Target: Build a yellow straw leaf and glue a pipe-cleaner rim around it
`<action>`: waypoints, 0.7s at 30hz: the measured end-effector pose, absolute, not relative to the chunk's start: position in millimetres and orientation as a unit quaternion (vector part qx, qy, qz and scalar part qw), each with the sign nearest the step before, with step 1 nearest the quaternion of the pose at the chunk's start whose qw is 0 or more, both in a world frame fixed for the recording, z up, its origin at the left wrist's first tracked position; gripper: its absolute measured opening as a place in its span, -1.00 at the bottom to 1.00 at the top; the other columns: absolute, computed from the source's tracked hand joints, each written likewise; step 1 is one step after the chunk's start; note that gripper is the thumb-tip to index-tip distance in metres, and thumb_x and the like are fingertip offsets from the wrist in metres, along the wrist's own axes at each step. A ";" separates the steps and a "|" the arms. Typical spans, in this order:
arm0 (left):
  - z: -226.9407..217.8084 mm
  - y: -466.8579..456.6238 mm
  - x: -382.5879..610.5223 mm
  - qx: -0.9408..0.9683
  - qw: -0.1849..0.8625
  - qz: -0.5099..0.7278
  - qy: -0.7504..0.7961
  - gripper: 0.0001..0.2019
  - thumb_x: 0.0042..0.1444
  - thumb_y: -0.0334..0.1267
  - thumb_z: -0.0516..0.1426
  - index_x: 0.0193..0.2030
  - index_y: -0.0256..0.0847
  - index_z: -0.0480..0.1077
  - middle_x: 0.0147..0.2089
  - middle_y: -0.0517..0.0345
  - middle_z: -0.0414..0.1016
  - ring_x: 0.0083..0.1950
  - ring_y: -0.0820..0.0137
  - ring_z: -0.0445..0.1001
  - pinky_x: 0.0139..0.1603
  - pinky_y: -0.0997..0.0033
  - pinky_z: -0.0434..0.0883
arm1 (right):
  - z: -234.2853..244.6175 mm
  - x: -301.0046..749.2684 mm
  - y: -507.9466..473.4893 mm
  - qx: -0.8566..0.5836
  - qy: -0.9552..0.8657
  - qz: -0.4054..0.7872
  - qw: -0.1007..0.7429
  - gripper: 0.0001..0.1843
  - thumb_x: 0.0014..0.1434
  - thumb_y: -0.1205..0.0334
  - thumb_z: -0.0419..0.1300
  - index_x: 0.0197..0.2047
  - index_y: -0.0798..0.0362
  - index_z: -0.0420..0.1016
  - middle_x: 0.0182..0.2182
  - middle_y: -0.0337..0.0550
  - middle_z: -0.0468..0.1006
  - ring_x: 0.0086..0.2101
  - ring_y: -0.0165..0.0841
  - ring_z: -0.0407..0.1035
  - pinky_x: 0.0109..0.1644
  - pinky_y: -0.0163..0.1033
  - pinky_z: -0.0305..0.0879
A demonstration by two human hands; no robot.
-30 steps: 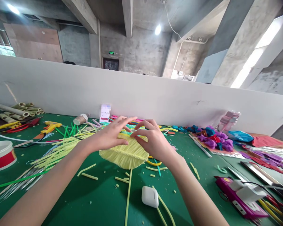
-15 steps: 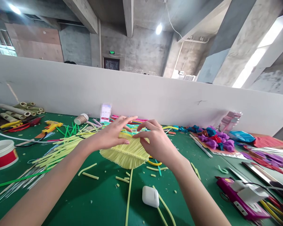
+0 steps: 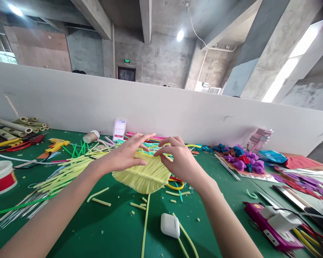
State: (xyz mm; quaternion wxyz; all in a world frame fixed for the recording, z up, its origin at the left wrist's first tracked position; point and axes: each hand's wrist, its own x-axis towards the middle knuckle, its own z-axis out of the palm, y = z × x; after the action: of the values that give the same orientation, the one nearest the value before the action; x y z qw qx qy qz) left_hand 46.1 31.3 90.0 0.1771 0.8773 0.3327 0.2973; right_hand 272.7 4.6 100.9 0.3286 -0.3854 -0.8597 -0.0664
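Note:
A pale yellow-green leaf shape made of pipe cleaners (image 3: pixel 144 179) is tilted up between my hands, its single stem (image 3: pixel 144 225) running down toward me. My left hand (image 3: pixel 126 152) grips the leaf's far left part, thumb on the near face, the index finger stretched above and the other fingertips hidden behind. On the far right edge, my right hand (image 3: pixel 177 154) pinches with thumb and index finger; the exact bit between the tips is hard to make out. Beside my left forearm lies a bundle of loose yellow-green pipe cleaners (image 3: pixel 67 168).
A white earphone case (image 3: pixel 169 225) and scraps lie on the green table (image 3: pixel 118 233). At left are a paper cup (image 3: pixel 1 178), a yellow glue gun (image 3: pixel 57 144) and bamboo tubes (image 3: pixel 13 125). A phone (image 3: pixel 119 129) leans on the partition. Rightward sit purple flowers (image 3: pixel 251 161) and a purple power strip (image 3: pixel 271 229).
Both hands keep nearly the same hold on the leaf. The right fingers have shifted very slightly along the edge. The whole view has moved a little.

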 end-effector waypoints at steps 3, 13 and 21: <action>89.4 31.7 45.9 0.878 0.182 0.298 0.328 -0.22 0.17 -0.22 0.23 0.40 0.33 -0.09 0.40 0.11 0.03 0.15 0.20 0.45 0.13 0.20 0.42 | 97.6 271.1 5.6 -0.375 -0.866 -0.075 0.323 -0.64 0.11 0.54 0.16 -0.25 -0.10 0.66 -0.09 -0.14 0.50 -0.02 -0.18 0.25 0.06 0.00 0.33; 89.1 32.2 46.7 0.876 0.186 0.301 0.329 -0.29 0.18 -0.20 0.22 0.38 0.32 -0.02 0.33 0.12 0.08 0.15 0.21 0.44 0.10 0.20 0.45 | 90.1 268.3 12.4 -0.370 -0.863 -0.067 0.338 -0.66 0.10 0.55 0.15 -0.26 -0.07 0.64 -0.12 -0.13 0.49 -0.02 -0.18 0.25 0.04 -0.01 0.32; 89.6 33.1 46.1 0.880 0.168 0.289 0.337 -0.46 0.17 -0.14 0.22 0.27 0.19 0.20 0.31 0.12 0.09 0.15 0.19 0.43 0.08 0.19 0.45 | 90.3 267.8 9.7 -0.363 -0.869 -0.066 0.331 -0.59 0.06 0.59 0.11 -0.25 -0.08 0.64 -0.14 -0.13 0.50 -0.04 -0.18 0.25 0.06 0.01 0.31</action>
State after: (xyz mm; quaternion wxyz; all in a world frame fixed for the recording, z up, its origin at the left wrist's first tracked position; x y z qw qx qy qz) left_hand 46.1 33.1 89.6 0.1682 0.8801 0.3375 0.2886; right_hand 267.8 9.7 90.3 0.3308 -0.3630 -0.8686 -0.0660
